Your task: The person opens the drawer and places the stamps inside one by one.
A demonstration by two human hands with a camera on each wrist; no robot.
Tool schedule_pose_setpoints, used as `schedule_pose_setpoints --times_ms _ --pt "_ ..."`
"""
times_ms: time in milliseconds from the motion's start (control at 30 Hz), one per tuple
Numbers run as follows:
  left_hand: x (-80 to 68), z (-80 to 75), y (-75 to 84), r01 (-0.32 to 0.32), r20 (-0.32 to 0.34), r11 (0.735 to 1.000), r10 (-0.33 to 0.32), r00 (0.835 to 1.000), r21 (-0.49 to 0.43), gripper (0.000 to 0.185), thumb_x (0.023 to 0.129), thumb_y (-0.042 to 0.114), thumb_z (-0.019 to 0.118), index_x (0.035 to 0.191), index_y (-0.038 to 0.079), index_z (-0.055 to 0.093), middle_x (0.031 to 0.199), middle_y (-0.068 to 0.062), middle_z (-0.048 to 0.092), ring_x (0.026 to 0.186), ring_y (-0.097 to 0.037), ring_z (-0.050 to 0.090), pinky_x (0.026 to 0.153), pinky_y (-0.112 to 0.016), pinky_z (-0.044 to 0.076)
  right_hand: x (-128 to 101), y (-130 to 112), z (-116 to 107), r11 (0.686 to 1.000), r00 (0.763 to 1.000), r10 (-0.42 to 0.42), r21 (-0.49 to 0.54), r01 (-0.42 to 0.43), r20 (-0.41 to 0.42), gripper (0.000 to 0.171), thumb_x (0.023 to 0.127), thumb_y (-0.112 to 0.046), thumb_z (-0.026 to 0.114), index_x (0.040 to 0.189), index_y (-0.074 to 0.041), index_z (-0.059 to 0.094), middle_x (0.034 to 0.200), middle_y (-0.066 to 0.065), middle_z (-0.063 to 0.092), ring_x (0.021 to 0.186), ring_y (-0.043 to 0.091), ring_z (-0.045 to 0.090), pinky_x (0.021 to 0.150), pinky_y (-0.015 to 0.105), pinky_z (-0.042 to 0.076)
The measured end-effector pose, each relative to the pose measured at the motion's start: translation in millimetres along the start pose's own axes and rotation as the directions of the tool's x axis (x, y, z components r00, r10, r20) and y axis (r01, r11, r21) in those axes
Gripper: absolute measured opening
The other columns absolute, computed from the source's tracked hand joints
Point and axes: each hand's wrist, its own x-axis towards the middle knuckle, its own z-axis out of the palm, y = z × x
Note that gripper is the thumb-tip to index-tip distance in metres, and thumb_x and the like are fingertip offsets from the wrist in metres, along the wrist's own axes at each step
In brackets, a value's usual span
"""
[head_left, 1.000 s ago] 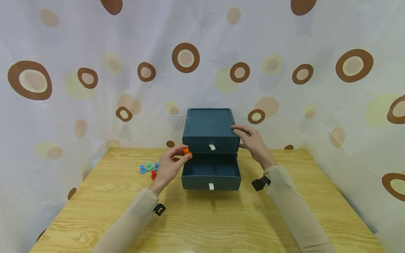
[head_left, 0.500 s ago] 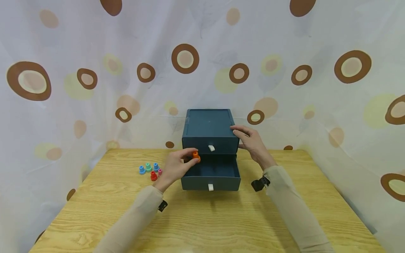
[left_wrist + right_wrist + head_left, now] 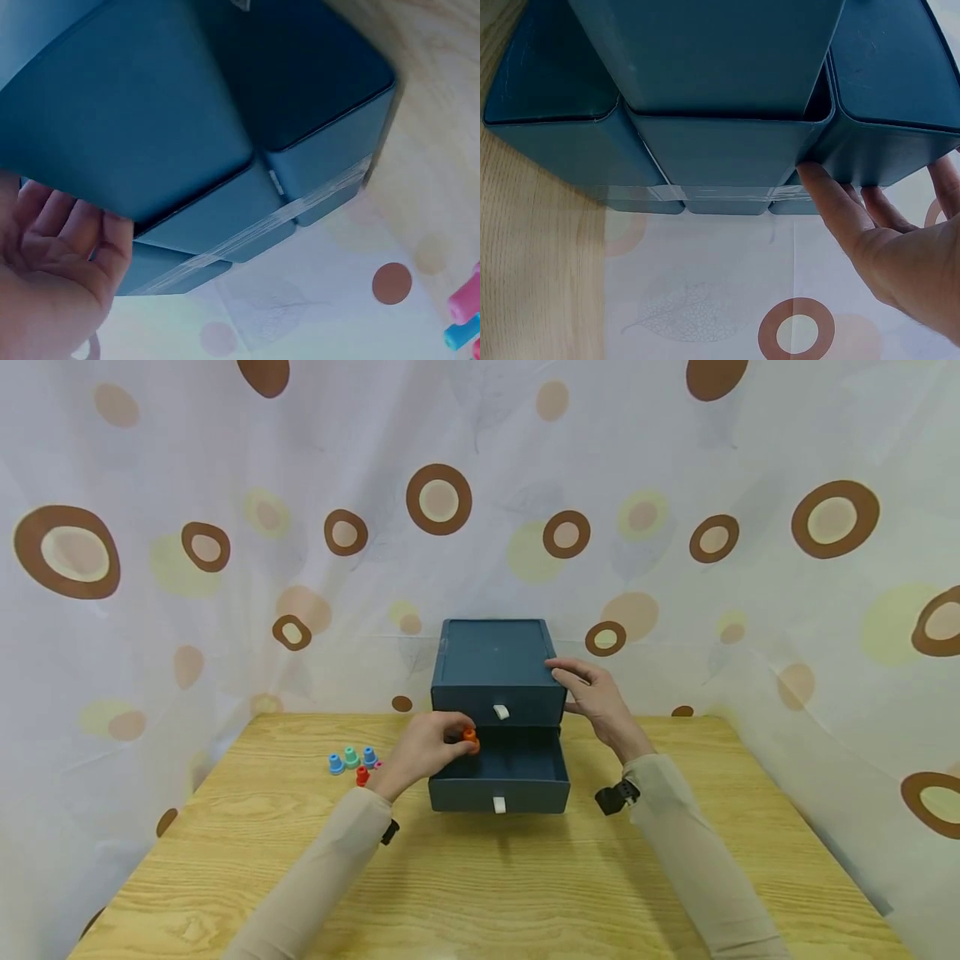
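Note:
A dark teal two-drawer box (image 3: 495, 664) stands at the back of the wooden table (image 3: 487, 877). Its lower drawer (image 3: 501, 770) is pulled out. My left hand (image 3: 457, 740) pinches a small orange peg (image 3: 471, 739) just inside the drawer's left side. In the left wrist view the peg is hidden; only the palm (image 3: 49, 270) and the box (image 3: 187, 112) show. My right hand (image 3: 567, 682) rests with straight fingers (image 3: 832, 206) against the box's right side (image 3: 892, 112), thumb at the top edge.
Several small pegs lie left of the box: blue (image 3: 337, 764), green (image 3: 351, 757), another blue (image 3: 369, 754), red (image 3: 362, 774). A spotted curtain (image 3: 225, 485) hangs close behind and beside the table. Bare wood stretches in front of the drawer.
My left hand has carried the orange peg rightward and down, from beside the box to inside the open drawer's left side. The right hand and the box have stayed put.

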Motion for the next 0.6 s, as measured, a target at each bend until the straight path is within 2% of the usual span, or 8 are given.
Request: schedule_pose_setpoints --times_ms 133,233,400,600 --pt "1.5 0.3 5.2 0.028 0.075 0.998 -0.032 0.997 0.056 0.028 0.088 0.022 0.075 0.113 0.009 0.072 0.102 -0.003 0.074 0.093 -0.017 0.069 0.088 -0.036 0.056 -0.4 -0.4 0.3 1.0 1.0 -0.001 -0.003 0.001 -0.002 0.045 0.102 -0.032 0.053 0.139 -0.006 0.053 0.154 0.011 0.037 0.145 0.031 0.031 0.107 0.061 0.038" --pt "0.1 2.7 7.0 0.033 0.097 0.998 -0.037 0.995 0.047 0.03 0.089 0.02 0.074 0.116 0.007 0.072 0.103 -0.005 0.074 0.093 -0.018 0.07 0.088 -0.036 0.056 -0.7 -0.1 0.8 1.0 1.0 -0.003 -0.006 0.003 0.0 0.045 0.102 -0.032 0.053 0.139 -0.006 0.053 0.154 0.012 0.037 0.145 0.031 0.031 0.107 0.061 0.039" --pt "0.5 5.4 8.0 0.048 0.088 0.999 -0.048 0.995 0.002 0.029 0.089 0.017 0.073 0.115 0.004 0.072 0.105 -0.007 0.074 0.092 -0.019 0.07 0.087 -0.036 0.057 -1.2 0.1 0.8 1.0 1.0 -0.005 -0.01 0.005 0.0 0.045 0.103 -0.032 0.052 0.139 -0.007 0.054 0.154 0.012 0.037 0.144 0.032 0.031 0.106 0.061 0.039" --pt "2.2 7.3 8.1 0.068 0.075 0.998 -0.068 0.995 -0.001 0.028 0.089 0.017 0.073 0.114 0.004 0.072 0.105 -0.007 0.074 0.092 -0.018 0.07 0.086 -0.035 0.057 -1.3 -0.2 0.1 1.0 1.0 -0.005 -0.007 0.005 0.0 0.045 0.102 -0.033 0.053 0.139 -0.007 0.054 0.154 0.011 0.037 0.144 0.032 0.032 0.106 0.061 0.039"
